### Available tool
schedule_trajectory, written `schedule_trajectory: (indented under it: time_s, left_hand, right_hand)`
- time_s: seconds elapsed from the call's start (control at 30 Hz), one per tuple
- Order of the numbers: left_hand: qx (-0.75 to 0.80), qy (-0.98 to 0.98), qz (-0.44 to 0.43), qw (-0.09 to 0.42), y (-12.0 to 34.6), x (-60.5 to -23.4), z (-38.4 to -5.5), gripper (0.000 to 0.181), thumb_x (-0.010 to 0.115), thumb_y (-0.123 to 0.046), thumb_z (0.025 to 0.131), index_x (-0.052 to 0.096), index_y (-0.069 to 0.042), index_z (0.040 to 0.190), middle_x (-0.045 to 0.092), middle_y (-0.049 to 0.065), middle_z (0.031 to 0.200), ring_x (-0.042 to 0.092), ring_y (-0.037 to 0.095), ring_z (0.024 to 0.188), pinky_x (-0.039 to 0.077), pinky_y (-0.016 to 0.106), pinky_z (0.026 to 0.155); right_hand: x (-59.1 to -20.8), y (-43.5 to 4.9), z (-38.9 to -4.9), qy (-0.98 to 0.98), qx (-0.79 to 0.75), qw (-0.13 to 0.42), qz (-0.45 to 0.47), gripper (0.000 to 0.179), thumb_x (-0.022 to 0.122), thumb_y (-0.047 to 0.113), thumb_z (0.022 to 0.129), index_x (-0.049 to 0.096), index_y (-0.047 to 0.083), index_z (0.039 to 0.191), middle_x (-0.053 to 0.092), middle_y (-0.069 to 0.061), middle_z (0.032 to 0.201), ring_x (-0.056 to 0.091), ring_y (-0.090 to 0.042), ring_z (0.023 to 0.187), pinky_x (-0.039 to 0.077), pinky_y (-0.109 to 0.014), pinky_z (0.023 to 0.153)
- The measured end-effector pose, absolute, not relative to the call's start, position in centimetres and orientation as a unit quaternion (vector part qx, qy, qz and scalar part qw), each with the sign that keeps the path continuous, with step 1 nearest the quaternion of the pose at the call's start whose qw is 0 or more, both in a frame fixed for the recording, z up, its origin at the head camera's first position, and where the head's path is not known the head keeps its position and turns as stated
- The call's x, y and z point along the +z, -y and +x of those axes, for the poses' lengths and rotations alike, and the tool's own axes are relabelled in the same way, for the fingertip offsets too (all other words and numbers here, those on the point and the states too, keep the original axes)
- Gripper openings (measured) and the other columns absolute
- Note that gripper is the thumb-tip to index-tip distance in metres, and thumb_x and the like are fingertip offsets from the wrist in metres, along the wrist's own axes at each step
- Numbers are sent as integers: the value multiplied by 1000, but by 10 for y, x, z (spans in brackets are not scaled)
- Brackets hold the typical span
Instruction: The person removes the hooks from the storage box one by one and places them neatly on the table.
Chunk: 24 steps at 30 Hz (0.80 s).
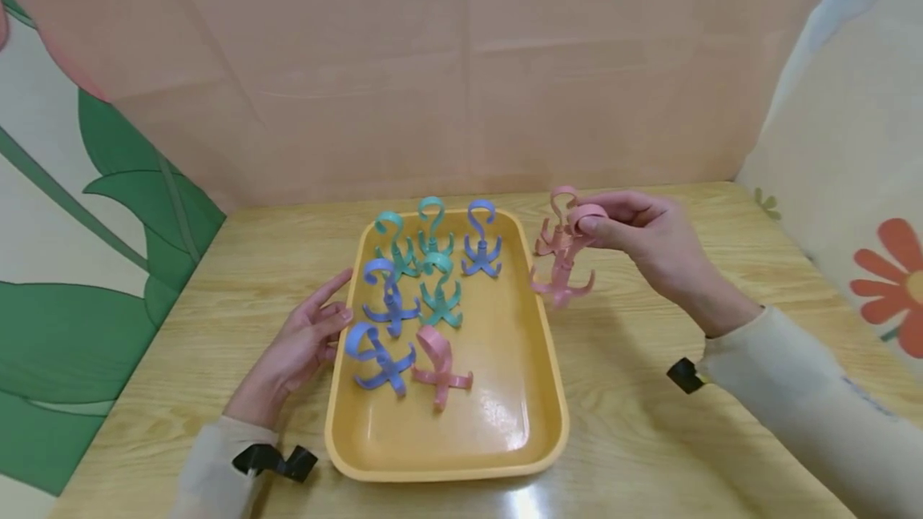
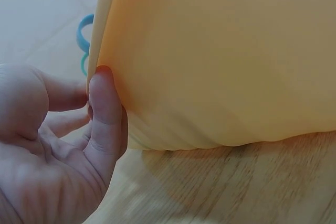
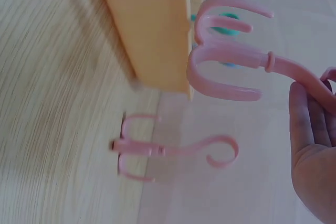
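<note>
My right hand (image 1: 656,243) holds a pink four-pronged hanging hook (image 3: 231,55) by its curved top, above the table just outside the tray's right rim. Behind it, a second pink hook (image 3: 139,148) stands upright on the wood. The yellow tray (image 1: 505,375) lies in front of me, its left rim pinched between the thumb and fingers of my left hand (image 1: 306,339). Standing inside are several more hooks: green ones such as the green hook (image 1: 441,307), blue ones such as the blue hook (image 1: 385,367), and one pink hook (image 1: 442,375) nearer the front.
A wooden table (image 1: 627,439) carries the tray. At the back hangs a plain pinkish cloth (image 1: 461,86). Patterned cloths close off both sides, with green leaves (image 1: 50,335) on the left and a red flower (image 1: 897,287) on the right.
</note>
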State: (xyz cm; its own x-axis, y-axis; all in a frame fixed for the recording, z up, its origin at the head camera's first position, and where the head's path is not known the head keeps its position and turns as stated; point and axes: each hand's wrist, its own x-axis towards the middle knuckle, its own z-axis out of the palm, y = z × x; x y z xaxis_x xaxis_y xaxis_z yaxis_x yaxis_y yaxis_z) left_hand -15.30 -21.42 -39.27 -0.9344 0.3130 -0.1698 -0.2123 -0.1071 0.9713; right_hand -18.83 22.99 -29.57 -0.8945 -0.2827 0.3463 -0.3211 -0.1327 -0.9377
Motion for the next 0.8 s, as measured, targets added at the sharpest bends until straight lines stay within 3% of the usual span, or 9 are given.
schedule_trajectory:
  time_s: [0.1, 0.3, 0.8]
  left_hand:
    - [742, -646, 42, 175, 215, -393, -152, 65, 50, -7, 106, 19, -17, 162, 60, 9, 103, 68, 16, 81, 61, 34, 67]
    - [742, -646, 58, 169, 215, -393, -152, 66, 49, -6, 106, 17, -15, 162, 59, 4, 97, 67, 14, 77, 60, 31, 63]
    - [743, -645, 59, 171, 216, -394, -152, 67, 50, -6, 105, 17, -15, 162, 59, 5, 98, 67, 15, 78, 60, 31, 64]
  right_hand:
    - [-297, -240, -189, 668, 711, 18, 217, 22, 64, -8, 94, 67, -11, 116, 74, -10, 100, 72, -20, 87, 59, -33, 81]
    - [-301, -260, -196, 686, 700, 19, 198, 25, 65, -6, 94, 67, -8, 119, 74, -10, 105, 72, -20, 94, 58, -33, 84]
    - [-329, -303, -224, 674, 722, 47, 147, 28, 66, -5, 93, 64, -13, 120, 74, -10, 104, 71, -17, 95, 58, -32, 83]
